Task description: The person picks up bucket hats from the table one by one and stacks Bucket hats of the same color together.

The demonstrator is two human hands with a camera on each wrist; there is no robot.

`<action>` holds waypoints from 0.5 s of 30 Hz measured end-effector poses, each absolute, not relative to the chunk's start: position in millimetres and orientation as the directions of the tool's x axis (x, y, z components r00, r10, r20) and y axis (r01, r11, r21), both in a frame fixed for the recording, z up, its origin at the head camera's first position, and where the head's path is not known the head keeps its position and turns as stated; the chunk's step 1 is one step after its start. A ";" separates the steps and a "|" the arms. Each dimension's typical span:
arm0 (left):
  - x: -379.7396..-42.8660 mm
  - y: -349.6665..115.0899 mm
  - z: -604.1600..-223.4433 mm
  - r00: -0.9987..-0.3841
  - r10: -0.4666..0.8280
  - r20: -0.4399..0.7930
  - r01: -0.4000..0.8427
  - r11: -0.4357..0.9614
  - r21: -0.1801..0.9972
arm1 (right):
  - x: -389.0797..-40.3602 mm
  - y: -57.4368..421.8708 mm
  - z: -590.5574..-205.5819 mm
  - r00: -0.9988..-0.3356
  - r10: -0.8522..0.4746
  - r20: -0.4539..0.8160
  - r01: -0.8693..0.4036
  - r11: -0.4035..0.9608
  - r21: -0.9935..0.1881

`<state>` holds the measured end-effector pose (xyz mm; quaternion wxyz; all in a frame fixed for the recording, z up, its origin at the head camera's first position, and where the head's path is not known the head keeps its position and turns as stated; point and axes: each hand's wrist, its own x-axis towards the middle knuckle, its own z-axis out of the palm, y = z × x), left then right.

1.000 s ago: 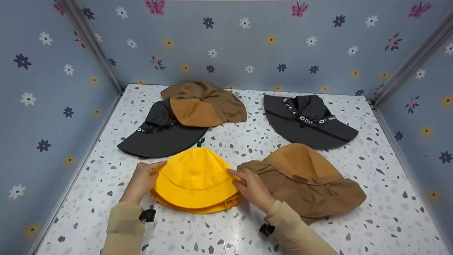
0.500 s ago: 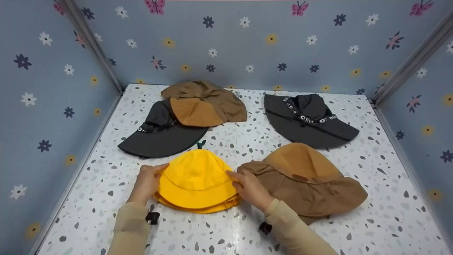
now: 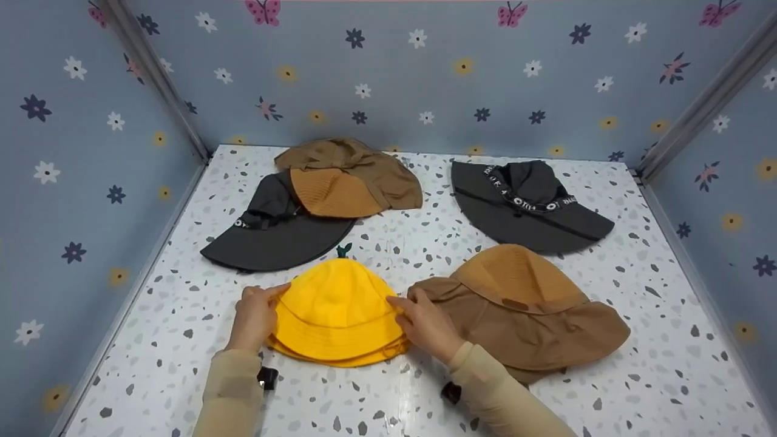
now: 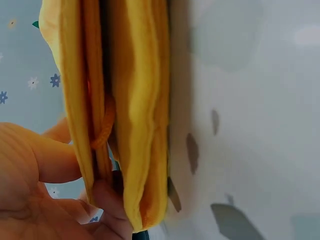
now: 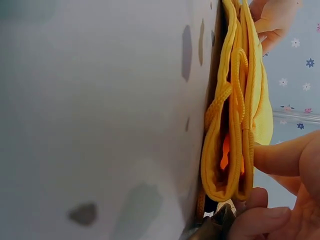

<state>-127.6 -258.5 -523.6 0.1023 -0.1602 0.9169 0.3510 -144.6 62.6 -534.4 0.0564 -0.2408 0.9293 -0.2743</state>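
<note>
A yellow bucket hat [image 3: 340, 303] with a green sprout on its crown lies flattened near the front of the table. My left hand [image 3: 254, 317] pinches its left brim, thumb above and fingers beneath the upper layers [image 4: 80, 100]. At the right brim, my right hand [image 3: 430, 325] pinches with the thumb on top and fingers below. Several yellow edges and an orange cord [image 5: 240, 85] show from the side; whether this is one hat or two stacked, I cannot tell. Close by my right hand lies a brown hat [image 3: 522, 315] with a ribbed tan crown.
A black wide-brimmed hat [image 3: 285, 240] lies at the back left, partly beneath another brown and tan hat [image 3: 388, 176]. At the back right is a second black hat [image 3: 528, 212] with a lettered band. Flowered panels [image 3: 388, 73] enclose the speckled white table [image 3: 340, 400].
My left hand has shifted right and slightly toward me along with the hat's left edge. The yellow hat's crown has come a little nearer. My right hand has barely moved; the other hats stay put.
</note>
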 end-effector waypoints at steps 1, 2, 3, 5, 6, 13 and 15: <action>-127.8 -258.3 -523.6 -0.926 -0.224 -0.304 -0.369 0.708 0.602 | -144.9 62.3 -534.7 -0.879 -0.477 0.014 -0.407 0.734 -0.543; -127.8 -258.0 -523.6 -0.925 -0.225 -0.305 -0.370 0.717 0.591 | -145.4 62.2 -535.0 -0.878 -0.479 0.005 -0.403 0.732 -0.550; -127.9 -257.7 -523.5 -0.925 -0.226 -0.307 -0.370 0.726 0.579 | -146.0 62.0 -535.6 -0.876 -0.482 -0.004 -0.398 0.728 -0.558; -127.9 -257.0 -523.5 -0.923 -0.226 -0.311 -0.370 0.742 0.559 | -147.3 62.2 -537.0 -0.877 -0.479 -0.026 -0.375 0.717 -0.587; -128.2 -256.7 -523.5 -0.922 -0.225 -0.315 -0.370 0.748 0.550 | -148.3 62.5 -537.7 -0.878 -0.476 -0.040 -0.358 0.711 -0.605; -129.8 -252.0 -523.7 -0.921 -0.226 -0.319 -0.370 0.767 0.524 | -154.6 67.2 -539.3 -0.868 -0.482 -0.119 -0.254 0.637 -0.728; -130.0 -250.0 -523.5 -0.921 -0.235 -0.310 -0.371 0.769 0.521 | -156.0 68.7 -538.2 -0.864 -0.486 -0.129 -0.241 0.626 -0.742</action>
